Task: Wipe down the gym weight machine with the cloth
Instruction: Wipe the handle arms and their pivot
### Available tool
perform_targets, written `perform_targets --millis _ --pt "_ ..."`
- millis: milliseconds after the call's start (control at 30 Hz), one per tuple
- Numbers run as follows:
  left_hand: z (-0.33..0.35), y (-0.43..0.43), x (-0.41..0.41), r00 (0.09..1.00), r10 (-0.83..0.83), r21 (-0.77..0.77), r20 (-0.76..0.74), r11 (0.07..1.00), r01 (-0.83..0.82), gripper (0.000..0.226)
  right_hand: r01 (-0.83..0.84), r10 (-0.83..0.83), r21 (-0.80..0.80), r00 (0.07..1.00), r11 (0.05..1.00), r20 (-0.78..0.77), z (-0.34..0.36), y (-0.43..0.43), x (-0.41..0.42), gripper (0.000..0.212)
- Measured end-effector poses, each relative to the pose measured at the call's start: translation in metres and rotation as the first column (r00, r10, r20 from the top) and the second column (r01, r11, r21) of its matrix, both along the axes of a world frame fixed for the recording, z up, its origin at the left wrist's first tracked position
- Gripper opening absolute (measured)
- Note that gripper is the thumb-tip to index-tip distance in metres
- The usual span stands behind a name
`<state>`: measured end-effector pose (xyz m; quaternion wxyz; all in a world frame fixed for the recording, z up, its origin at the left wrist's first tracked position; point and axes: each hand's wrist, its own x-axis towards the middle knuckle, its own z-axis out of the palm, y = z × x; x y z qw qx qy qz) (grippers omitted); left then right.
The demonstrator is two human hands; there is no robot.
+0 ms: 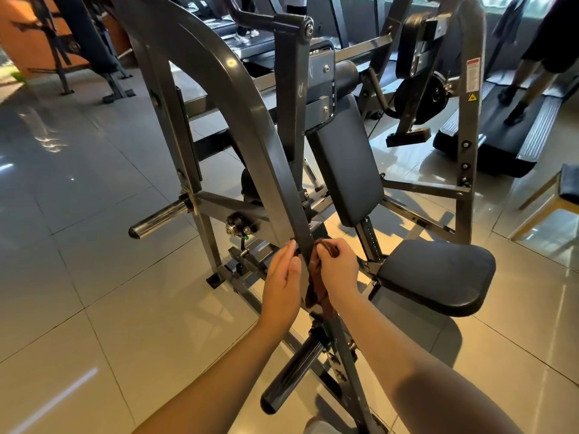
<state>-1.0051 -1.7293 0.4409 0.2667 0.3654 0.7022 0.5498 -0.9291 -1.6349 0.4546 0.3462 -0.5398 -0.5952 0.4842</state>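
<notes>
A person's right hand [336,267] grips a crumpled reddish-brown cloth [315,292] against the sloping grey steel bar [263,145] of a grey steel-framed weight machine [468,136] in a gym. Its fingers [347,250] are curled tightly round the fabric, which bunches up beside the knuckles and trails down the bar's right side under the wrist. The left hand [282,277] lies flat against the opposite side of the same bar, its fingers [283,258] straight and close together, holding nothing, with the fingertips at the bar's edge. Both bare forearms reach in from the bottom of the view. Just right of the hands sits the machine's black padded seat [438,277], and above it the upright black padded backrest [344,164] tilts back toward the frame. A chrome weight peg [159,219] juts out to the left of the frame, well apart from the hands, and a black cylindrical bar [291,377] sticks out low down, between the forearms. The machine stands on a floor of glossy pale tiles [94,277] that reflect the room's light. In the background at upper right, another person's legs [517,89] are on a black treadmill [501,136], and a wooden stool with a dark cushion [551,202] stands at the right edge.
</notes>
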Motion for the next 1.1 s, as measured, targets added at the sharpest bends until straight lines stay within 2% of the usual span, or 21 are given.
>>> perform_targets --millis 200,267,367,467,600,733,833,967,1033,1100 --pt "0.002 0.002 -0.002 1.0 0.012 -0.018 0.005 1.0 -0.012 0.046 -0.056 0.086 0.185 0.983 0.981 -0.161 0.046 0.006 -0.029 0.015" --pt "0.004 0.003 -0.003 1.0 0.022 -0.02 -0.009 1.0 -0.022 0.046 -0.054 0.078 0.147 0.984 0.988 -0.16 0.036 0.004 -0.025 0.015" --pt "0.008 0.006 -0.003 0.998 0.048 -0.033 -0.045 0.998 -0.05 0.045 -0.059 0.062 0.052 0.996 0.997 -0.065 0.008 0.001 -0.009 0.017" --pt "0.011 0.006 -0.003 0.997 0.039 -0.048 -0.072 0.998 -0.043 0.045 -0.075 0.075 0.014 0.997 0.997 -0.027 0.014 0.004 -0.005 0.018" --pt "0.012 0.006 -0.008 0.999 0.038 -0.006 -0.032 0.999 -0.039 0.037 -0.146 0.168 0.212 0.981 0.966 -0.092 0.056 0.007 -0.027 0.022" --pt "0.011 0.003 -0.008 0.999 0.02 -0.004 0.047 1.0 -0.019 0.036 -0.147 0.189 0.28 0.973 0.948 -0.129 0.048 -0.002 -0.035 0.023" --pt "0.0 -0.005 0.001 0.993 -0.064 -0.05 0.094 0.996 0.069 0.037 -0.139 0.164 0.23 0.982 0.963 -0.094 0.014 -0.007 -0.015 0.016" --pt "-0.017 -0.007 0.007 0.992 -0.1 -0.122 0.071 0.987 0.108 0.046 -0.143 0.14 0.088 0.989 0.986 0.044 -0.015 -0.012 0.009 0.012" --pt "-0.015 -0.007 0.007 0.992 -0.073 -0.117 0.106 0.989 0.085 0.045 -0.144 0.142 0.08 0.989 0.986 0.034 -0.003 -0.008 0.007 0.013" --pt "-0.008 -0.008 0.005 0.988 -0.032 -0.089 0.149 0.995 0.046 0.041 -0.165 0.172 0.133 0.984 0.977 -0.042 0.02 -0.005 -0.004 0.018"
